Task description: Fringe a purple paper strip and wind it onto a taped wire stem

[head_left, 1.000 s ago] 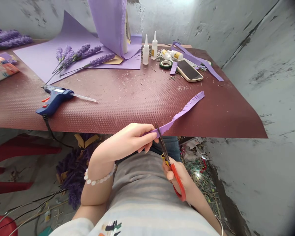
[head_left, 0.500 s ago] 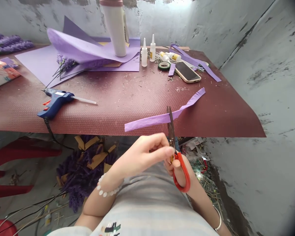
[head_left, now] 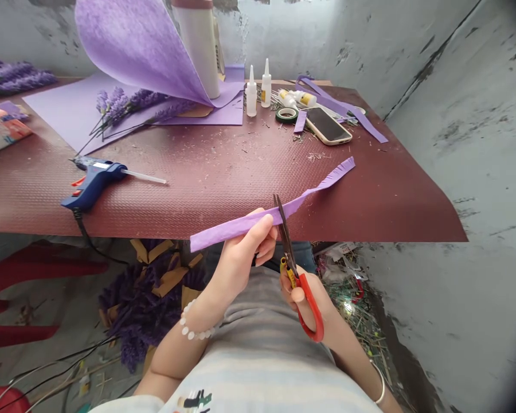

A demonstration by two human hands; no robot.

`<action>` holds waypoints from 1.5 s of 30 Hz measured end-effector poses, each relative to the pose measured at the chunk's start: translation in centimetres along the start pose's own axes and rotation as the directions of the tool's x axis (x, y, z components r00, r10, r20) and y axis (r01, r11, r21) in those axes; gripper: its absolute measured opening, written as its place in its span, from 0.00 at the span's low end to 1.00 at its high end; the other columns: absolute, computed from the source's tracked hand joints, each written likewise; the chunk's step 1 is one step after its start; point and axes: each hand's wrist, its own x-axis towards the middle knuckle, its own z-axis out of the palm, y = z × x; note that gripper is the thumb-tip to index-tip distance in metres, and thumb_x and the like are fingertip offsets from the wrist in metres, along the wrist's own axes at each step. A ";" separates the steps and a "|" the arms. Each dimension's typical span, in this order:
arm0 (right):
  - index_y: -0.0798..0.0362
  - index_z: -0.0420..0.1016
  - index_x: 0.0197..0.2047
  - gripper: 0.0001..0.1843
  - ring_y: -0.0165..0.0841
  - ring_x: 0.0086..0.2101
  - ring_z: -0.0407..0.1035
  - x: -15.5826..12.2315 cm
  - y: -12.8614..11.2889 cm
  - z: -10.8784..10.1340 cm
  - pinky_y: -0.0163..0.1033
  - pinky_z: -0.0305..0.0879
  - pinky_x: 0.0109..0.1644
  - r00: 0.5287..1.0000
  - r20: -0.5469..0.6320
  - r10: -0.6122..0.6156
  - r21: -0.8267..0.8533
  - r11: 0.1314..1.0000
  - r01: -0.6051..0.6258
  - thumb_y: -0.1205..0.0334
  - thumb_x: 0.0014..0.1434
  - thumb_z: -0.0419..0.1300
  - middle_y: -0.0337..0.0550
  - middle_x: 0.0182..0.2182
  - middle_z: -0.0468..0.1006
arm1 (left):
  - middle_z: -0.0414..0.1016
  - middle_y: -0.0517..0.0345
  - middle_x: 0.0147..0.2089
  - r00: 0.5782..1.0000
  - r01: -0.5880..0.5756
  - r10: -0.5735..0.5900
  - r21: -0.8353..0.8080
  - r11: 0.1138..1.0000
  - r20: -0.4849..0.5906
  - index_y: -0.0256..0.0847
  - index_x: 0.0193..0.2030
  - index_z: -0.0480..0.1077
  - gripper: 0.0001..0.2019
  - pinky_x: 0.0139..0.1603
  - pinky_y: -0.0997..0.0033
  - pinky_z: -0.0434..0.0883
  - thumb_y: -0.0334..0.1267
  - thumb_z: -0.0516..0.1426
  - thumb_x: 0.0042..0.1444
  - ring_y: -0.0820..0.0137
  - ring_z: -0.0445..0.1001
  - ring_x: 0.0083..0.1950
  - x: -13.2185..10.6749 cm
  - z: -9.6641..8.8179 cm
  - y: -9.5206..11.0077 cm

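My left hand [head_left: 245, 252] pinches a long purple paper strip [head_left: 227, 228] between thumb and fingers, just above the table's front edge. The strip's right end is cut into a fringe and slants up over the tabletop. Its left end is plain and uncut. In my right hand [head_left: 307, 292] are red-handled scissors [head_left: 289, 246], pointing away from me. Their dark blades are slightly apart and lie across the strip, just right of my left thumb. Part of my right hand is hidden behind the handles.
A blue glue gun [head_left: 97, 178] lies left on the brown table [head_left: 215, 163]. A phone [head_left: 328, 125], green tape roll [head_left: 286, 116] and small white bottles [head_left: 251, 94] stand or lie farther back. Purple sheet [head_left: 133, 46] curls up beside a white tumbler [head_left: 198, 51]. Lavender stems [head_left: 116, 109] rest on purple paper.
My left hand has moved from beside the scissors' pivot up to the strip and grips it. The strip and scissors have shifted left. The large purple sheet has lifted and curled higher.
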 end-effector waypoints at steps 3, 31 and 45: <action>0.49 0.56 0.30 0.39 0.26 0.21 0.42 0.1 -0.2 -0.4 0.35 0.40 0.22 0.999 0.019 -0.029 0.070 0.997 0.028 0.17 0.46 0.49 0.31 0.22 0.52 | 0.57 0.66 0.23 0.999 -0.026 0.027 0.037 0.999 -0.039 0.39 0.30 0.67 0.13 0.18 0.78 0.55 0.41 0.56 0.64 0.80 0.54 0.21 -0.1 0.0 0.0; 0.49 0.58 0.35 0.25 0.31 0.25 0.53 -0.8 -0.4 0.4 0.36 0.50 0.27 0.993 -0.072 -0.097 -0.181 0.980 0.082 0.37 0.56 0.61 0.36 0.26 0.65 | 0.57 0.66 0.21 0.992 -0.036 0.091 0.484 0.875 -0.091 0.42 0.34 0.68 0.13 0.25 0.71 0.57 0.46 0.53 0.67 0.76 0.57 0.23 -1.8 0.4 0.9; 0.48 0.57 0.33 0.24 0.28 0.22 0.47 -1.2 -0.2 1.1 0.37 0.43 0.25 0.998 -0.050 -0.048 -0.068 0.997 0.044 0.37 0.55 0.60 0.33 0.22 0.60 | 0.58 0.66 0.22 0.991 -0.071 0.120 0.535 0.842 -0.058 0.42 0.33 0.68 0.13 0.26 0.70 0.58 0.45 0.53 0.67 0.76 0.57 0.23 -1.9 0.7 1.2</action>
